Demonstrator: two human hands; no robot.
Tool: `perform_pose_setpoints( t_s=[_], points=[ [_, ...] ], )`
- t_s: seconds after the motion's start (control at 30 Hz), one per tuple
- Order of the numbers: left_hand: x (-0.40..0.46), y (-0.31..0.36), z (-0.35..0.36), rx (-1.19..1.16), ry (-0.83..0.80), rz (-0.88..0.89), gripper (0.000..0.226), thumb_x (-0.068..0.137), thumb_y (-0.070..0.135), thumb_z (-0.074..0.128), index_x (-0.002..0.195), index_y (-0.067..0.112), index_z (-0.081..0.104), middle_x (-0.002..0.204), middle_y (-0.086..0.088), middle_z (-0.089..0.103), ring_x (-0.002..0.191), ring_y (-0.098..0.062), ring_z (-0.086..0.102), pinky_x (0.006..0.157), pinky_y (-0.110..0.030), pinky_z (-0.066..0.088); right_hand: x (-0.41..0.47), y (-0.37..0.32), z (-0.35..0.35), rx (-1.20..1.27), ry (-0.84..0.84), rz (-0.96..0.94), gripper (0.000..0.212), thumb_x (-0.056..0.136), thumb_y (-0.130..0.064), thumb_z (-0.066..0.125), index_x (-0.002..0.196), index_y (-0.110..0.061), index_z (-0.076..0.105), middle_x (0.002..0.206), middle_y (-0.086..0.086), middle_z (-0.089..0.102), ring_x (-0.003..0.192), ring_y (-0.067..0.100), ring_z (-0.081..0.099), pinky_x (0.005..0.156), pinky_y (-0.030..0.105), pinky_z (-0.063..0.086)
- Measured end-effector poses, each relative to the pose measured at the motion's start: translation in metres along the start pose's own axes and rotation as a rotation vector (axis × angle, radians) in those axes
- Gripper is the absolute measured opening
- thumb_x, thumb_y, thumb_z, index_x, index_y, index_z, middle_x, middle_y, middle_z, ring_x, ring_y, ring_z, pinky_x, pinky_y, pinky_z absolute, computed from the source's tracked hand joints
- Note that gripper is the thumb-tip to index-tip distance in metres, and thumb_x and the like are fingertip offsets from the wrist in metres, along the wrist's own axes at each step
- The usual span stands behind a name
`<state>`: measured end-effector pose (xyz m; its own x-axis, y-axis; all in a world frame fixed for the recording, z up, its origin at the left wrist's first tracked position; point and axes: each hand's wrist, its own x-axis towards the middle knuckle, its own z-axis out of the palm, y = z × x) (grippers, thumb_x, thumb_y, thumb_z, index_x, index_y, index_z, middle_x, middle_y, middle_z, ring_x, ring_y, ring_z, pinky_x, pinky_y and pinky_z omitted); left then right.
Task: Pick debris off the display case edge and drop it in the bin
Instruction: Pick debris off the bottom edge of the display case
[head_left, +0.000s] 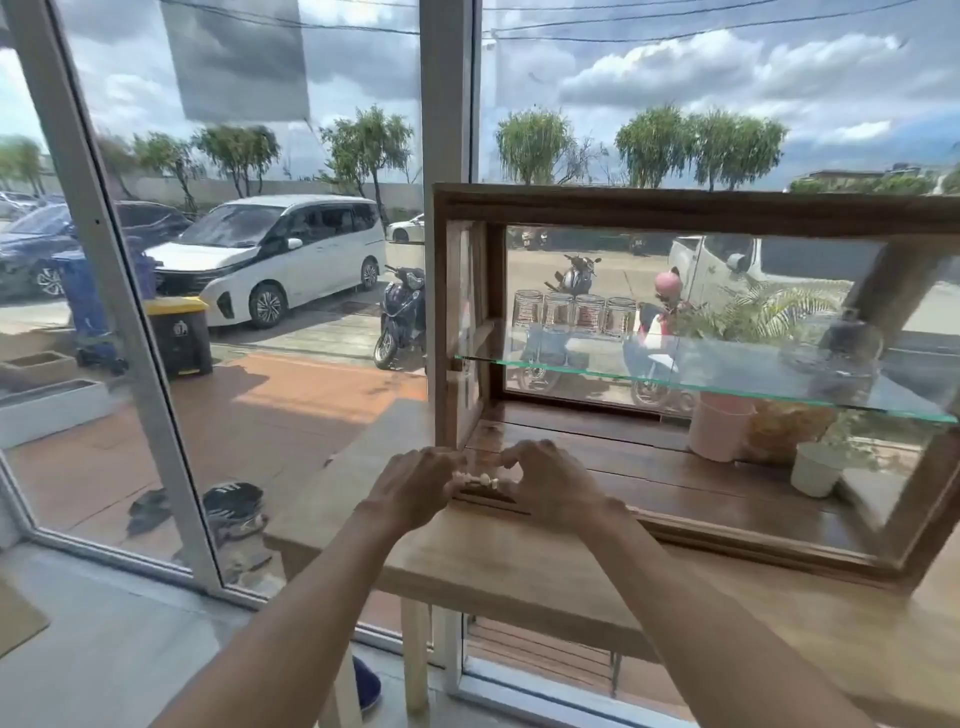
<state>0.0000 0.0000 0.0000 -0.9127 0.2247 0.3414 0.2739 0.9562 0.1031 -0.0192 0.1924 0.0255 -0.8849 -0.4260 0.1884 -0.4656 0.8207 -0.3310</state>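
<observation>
A wooden display case (691, 210) with a glass shelf (675, 376) stands on a wooden table (519, 561) by the window. Both my hands meet at the case's lower front left edge. Between their fingertips lies a short row of small white bits of debris (477, 479) on the edge. My left hand (413, 488) pinches the row's left end and my right hand (550, 486) pinches its right end. A black bin with a yellow lid (179, 332) stands outside, beyond the window glass.
Inside the case stand a pink pot (719, 426), a small white pot (815, 470) and several glass jars (574, 312). White window frames (447, 93) rise at the left and behind the case. Shoes (228, 506) lie outside on the floor.
</observation>
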Motion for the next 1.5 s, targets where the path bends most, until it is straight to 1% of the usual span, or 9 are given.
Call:
perform_pose_setpoints(
  t_s=[0.13,0.33,0.53,0.63,0.83,1.03,1.17,1.33,1.5],
  points=[
    [0.014,-0.005,0.011,0.087,0.007,0.007,0.018,0.1,0.026,0.06,0.116,0.018,0.064,0.115,-0.003,0.072,0.098,-0.032,0.07,0.065,-0.034,0.041,0.018,0.001,0.01,-0.019,-0.025,0.025,0.031,0.089,-0.028,0.063,0.12,-0.027,0.069,0.12,0.001,0.07,0.111,0.027,0.065,0.092,0.039,0.051],
    [0.026,-0.015,0.023,0.104,-0.011,0.009,0.022,0.101,0.028,0.058,0.12,0.019,0.065,0.122,0.003,0.07,0.102,-0.028,0.07,0.077,-0.04,0.053,0.033,0.005,0.023,-0.013,-0.06,0.022,0.034,0.092,-0.03,0.064,0.126,-0.03,0.068,0.12,-0.005,0.071,0.11,0.021,0.066,0.092,0.037,0.052],
    [0.024,-0.022,0.03,0.1,0.007,0.059,0.016,0.103,0.026,0.053,0.111,0.024,0.066,0.111,0.005,0.072,0.094,-0.027,0.071,0.073,-0.04,0.053,0.037,0.009,0.031,-0.044,-0.05,0.0,0.029,0.091,-0.024,0.063,0.119,-0.03,0.072,0.119,-0.001,0.071,0.104,0.023,0.067,0.08,0.032,0.047],
    [0.025,-0.023,0.03,0.095,0.021,0.069,0.015,0.101,0.024,0.057,0.109,0.027,0.069,0.107,0.004,0.074,0.093,-0.027,0.071,0.072,-0.039,0.052,0.038,0.01,0.031,-0.042,-0.036,-0.007,0.028,0.09,-0.022,0.063,0.114,-0.032,0.074,0.116,-0.002,0.072,0.101,0.023,0.068,0.08,0.032,0.05],
    [0.028,-0.025,0.028,0.062,0.019,0.092,0.02,0.099,0.025,0.062,0.115,0.03,0.072,0.109,0.003,0.076,0.095,-0.026,0.072,0.071,-0.036,0.051,0.041,0.009,0.032,-0.029,-0.022,-0.052,0.028,0.09,-0.016,0.063,0.11,-0.031,0.076,0.109,-0.002,0.074,0.093,0.02,0.07,0.073,0.032,0.053],
    [0.03,-0.029,0.032,0.083,0.038,0.061,0.014,0.095,0.019,0.063,0.088,0.022,0.074,0.086,0.003,0.074,0.076,-0.025,0.07,0.061,-0.033,0.05,0.041,0.012,0.036,-0.021,0.031,-0.091,0.024,0.092,-0.018,0.064,0.111,-0.026,0.076,0.11,-0.001,0.074,0.095,0.018,0.069,0.068,0.025,0.039],
    [0.028,-0.025,0.032,0.062,0.075,0.089,0.015,0.096,0.016,0.063,0.087,0.022,0.074,0.085,0.004,0.074,0.072,-0.021,0.069,0.057,-0.031,0.045,0.043,0.013,0.039,-0.021,0.044,-0.113,0.022,0.094,-0.02,0.064,0.111,-0.028,0.075,0.11,-0.002,0.075,0.095,0.016,0.07,0.068,0.024,0.041],
    [0.024,-0.023,0.027,0.048,0.123,0.129,0.015,0.097,0.018,0.063,0.085,0.02,0.072,0.081,0.004,0.071,0.066,-0.019,0.068,0.056,-0.032,0.05,0.044,0.012,0.04,-0.007,0.048,-0.113,0.02,0.093,-0.021,0.064,0.109,-0.028,0.075,0.106,0.0,0.075,0.092,0.02,0.071,0.071,0.03,0.051],
    [0.021,-0.024,0.024,0.025,0.139,0.116,0.011,0.094,0.015,0.069,0.087,0.021,0.074,0.083,0.006,0.073,0.065,-0.015,0.07,0.056,-0.03,0.055,0.041,0.012,0.032,0.06,0.069,-0.117,0.018,0.092,-0.023,0.067,0.107,-0.027,0.075,0.107,0.001,0.074,0.089,0.017,0.071,0.071,0.028,0.052]
  ],
)
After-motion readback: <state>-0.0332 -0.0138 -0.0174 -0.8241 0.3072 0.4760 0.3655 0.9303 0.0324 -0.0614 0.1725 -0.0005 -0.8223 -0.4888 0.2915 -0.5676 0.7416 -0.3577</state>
